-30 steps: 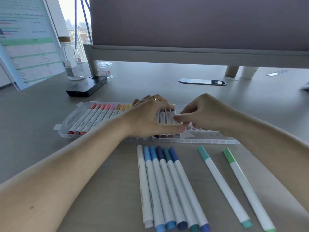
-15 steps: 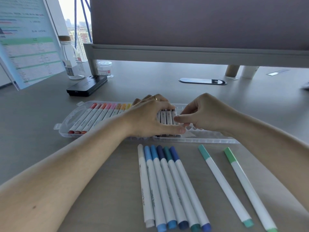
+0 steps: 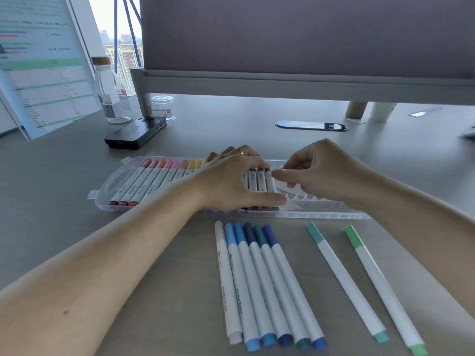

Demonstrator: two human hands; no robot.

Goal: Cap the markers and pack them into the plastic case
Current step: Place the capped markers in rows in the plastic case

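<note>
Grey desk (image 3: 334,155) under both forearms. Clear plastic case (image 3: 308,214) lies under fingers, part filled. Left hand (image 3: 231,181) palm down, fingers spread and draped over packed markers (image 3: 261,181), thumb stretched along near ends. Right hand (image 3: 323,170) fingers curled, forefinger tip against rightmost packed marker; pinch or mere touch, cannot tell. Loose markers (image 3: 262,278) capped, nearer than thumbs. Ring (image 3: 240,151) on left finger. Barrel print blurred, unreadable.

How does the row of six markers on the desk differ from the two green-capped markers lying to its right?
The row of six markers lies packed side by side, touching; the teal marker and light green marker lie apart, with bare desk between them. The row is mostly blues with one white; the two are greens. All are capped, white-barrelled and outside the plastic case.
</note>
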